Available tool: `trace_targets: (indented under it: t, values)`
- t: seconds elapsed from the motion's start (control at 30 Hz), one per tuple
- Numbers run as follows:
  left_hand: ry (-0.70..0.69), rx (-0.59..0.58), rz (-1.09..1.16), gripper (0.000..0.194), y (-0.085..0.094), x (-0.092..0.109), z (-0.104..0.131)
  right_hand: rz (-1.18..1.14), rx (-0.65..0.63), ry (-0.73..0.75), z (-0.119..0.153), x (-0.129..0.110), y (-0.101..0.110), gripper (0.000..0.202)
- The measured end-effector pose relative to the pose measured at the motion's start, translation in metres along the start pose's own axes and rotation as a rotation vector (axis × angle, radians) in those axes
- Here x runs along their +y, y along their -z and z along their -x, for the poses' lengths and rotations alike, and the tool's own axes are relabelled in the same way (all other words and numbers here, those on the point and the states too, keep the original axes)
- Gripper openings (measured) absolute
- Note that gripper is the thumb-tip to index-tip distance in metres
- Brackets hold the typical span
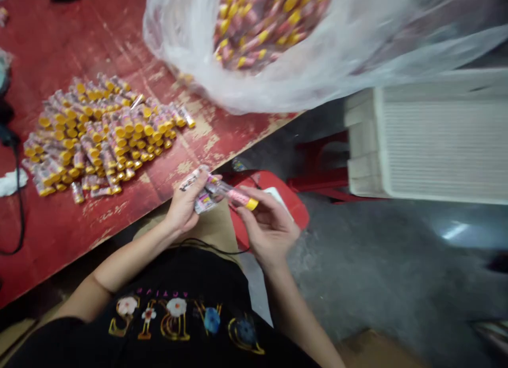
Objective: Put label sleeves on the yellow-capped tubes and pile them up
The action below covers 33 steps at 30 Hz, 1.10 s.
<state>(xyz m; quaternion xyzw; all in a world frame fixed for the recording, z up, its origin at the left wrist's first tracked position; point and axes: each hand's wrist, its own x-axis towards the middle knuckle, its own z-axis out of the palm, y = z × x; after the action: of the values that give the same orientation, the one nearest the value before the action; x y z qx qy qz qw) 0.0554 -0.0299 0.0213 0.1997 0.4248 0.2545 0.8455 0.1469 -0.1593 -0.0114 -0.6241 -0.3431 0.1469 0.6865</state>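
Observation:
My right hand (268, 225) pinches a small clear tube (238, 196) with a pink label by its yellow-capped end. The tube's other end reaches toward my left hand (184, 201). In that hand, my fingers close on crinkled, printed clear plastic wrappers (204, 201), partly hidden by the fingers. Whether the tube's far end sits inside a wrapper is too blurred to tell. Both hands are above my lap, just off the table's edge. On the table to the left lies a big pile of similar yellow-capped tubes (107, 135).
A large clear plastic bag (254, 93) full of more tubes rests across the worn red table (119, 35). A red stool (297, 207) stands beside my lap. At right is a pale ribbed crate (444, 140) near red stool legs. A black cable (21, 214) runs along the table's left.

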Motion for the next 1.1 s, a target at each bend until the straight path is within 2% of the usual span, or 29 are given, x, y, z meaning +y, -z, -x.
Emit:
trace_targets:
  t: [0.1,0.2,0.3,0.4,0.5,0.6,0.77,0.8,0.87,0.97,1.0,1.03,1.1]
  values:
    - [-0.023,-0.037,-0.081,0.037,-0.011,0.0,-0.001,0.13,-0.038,0.041,0.0,-0.008,0.01,0.03]
    - [-0.049,-0.085,-0.148,0.042,-0.02,-0.006,-0.008,0.208,0.057,0.103,-0.001,-0.013,0.017,0.029]
    - [-0.043,-0.141,-0.174,0.047,-0.028,-0.015,-0.016,0.217,0.168,0.129,-0.001,-0.009,0.02,0.033]
    - [-0.043,-0.158,-0.194,0.049,-0.031,-0.018,-0.017,0.146,0.138,0.126,0.004,-0.007,0.021,0.036]
    - [-0.031,-0.143,-0.197,0.046,-0.028,-0.017,-0.009,0.099,0.065,0.074,0.014,-0.011,0.021,0.034]
    - [-0.003,-0.115,-0.181,0.037,-0.02,-0.017,-0.003,0.164,0.082,0.054,0.021,-0.013,0.021,0.038]
    - [-0.056,-0.107,-0.13,0.046,-0.004,-0.022,-0.003,0.395,0.041,0.292,0.028,-0.006,0.014,0.058]
    - [-0.07,-0.113,-0.132,0.048,-0.001,-0.023,-0.002,0.398,0.043,0.297,0.03,-0.004,0.012,0.058]
    - [-0.068,-0.127,-0.147,0.051,0.003,-0.022,0.0,0.289,0.063,0.163,0.035,-0.001,0.008,0.049]
    - [-0.035,-0.134,-0.157,0.053,0.006,-0.021,0.003,-0.066,0.082,-0.193,0.039,0.005,0.004,0.031]
    - [-0.029,-0.135,-0.156,0.053,0.006,-0.02,0.003,-0.15,0.092,-0.264,0.04,0.007,0.004,0.03]
    - [-0.026,-0.136,-0.153,0.052,0.006,-0.02,0.003,-0.178,0.11,-0.284,0.039,0.007,0.004,0.03]
    - [-0.033,-0.139,-0.141,0.047,0.004,-0.019,0.004,-0.059,0.148,-0.197,0.038,0.005,0.004,0.03]
